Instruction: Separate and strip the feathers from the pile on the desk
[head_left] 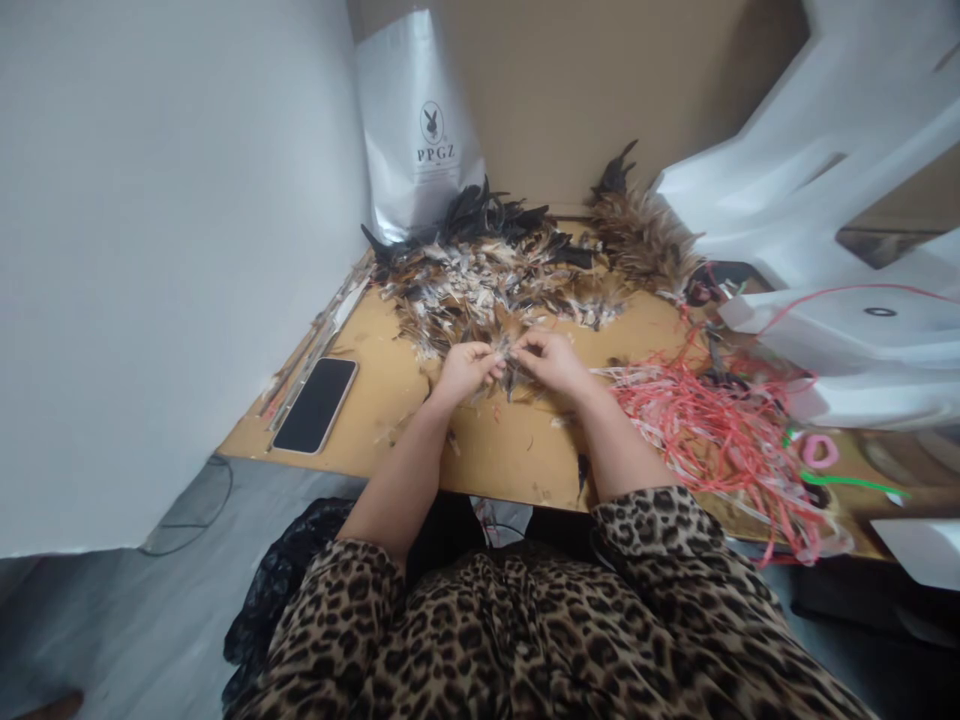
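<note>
My left hand (pixel 470 370) and my right hand (pixel 550 358) meet over the table, both with fingertips pinched on a small bunch of brown feathers (pixel 510 330). Some feather tips stick up between the hands and a few dark ones hang below. Which feather each hand grips is too small to make out. Just beyond lies a wide pile of loose feathers (pixel 480 275), brown and whitish in front, black along the back. A separate bundle of brown feathers (pixel 649 240) rests at the back right.
A phone (pixel 315 405) lies on the yellowish table (pixel 517 465) at left, beside thin sticks (pixel 315 330). Tangled red and white strings (pixel 705 420) cover the right side, near a pink ring (pixel 819 451). A white bag (pixel 416 110) stands behind the pile.
</note>
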